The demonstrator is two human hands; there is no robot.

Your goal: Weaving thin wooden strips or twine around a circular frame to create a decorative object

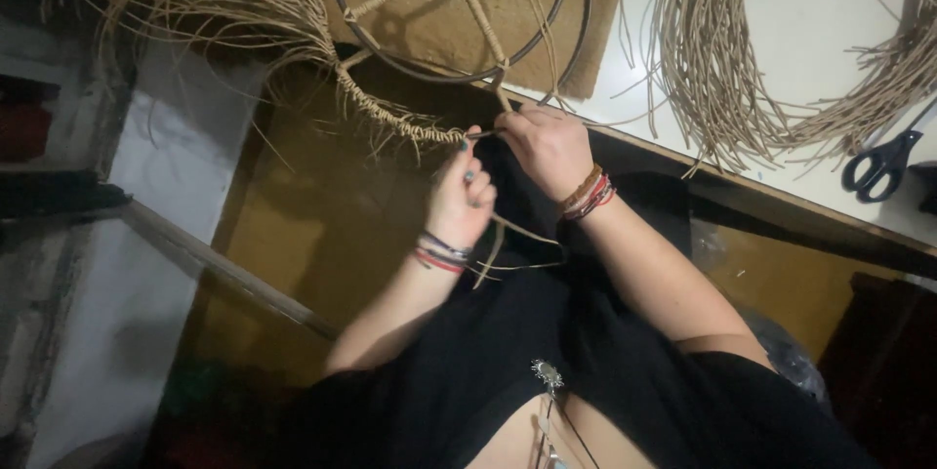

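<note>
Dark, smooth metal hoop frame (pixel 459 10) showing spokes wrapped in matt tan rattan cord; dry fibrous strands (pixel 761 49) lying on a smooth white tabletop (pixel 810 10); black plastic-handled scissors (pixel 883 164).

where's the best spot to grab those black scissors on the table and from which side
Take the black scissors by the finger loops, which lie at the lower left end, nearest the table edge. Come in from that near edge: the blades point up and to the right, away, towards the coil of cord. The loops seem clear of the strands, so fingers could probably slip in without snagging them.
</note>
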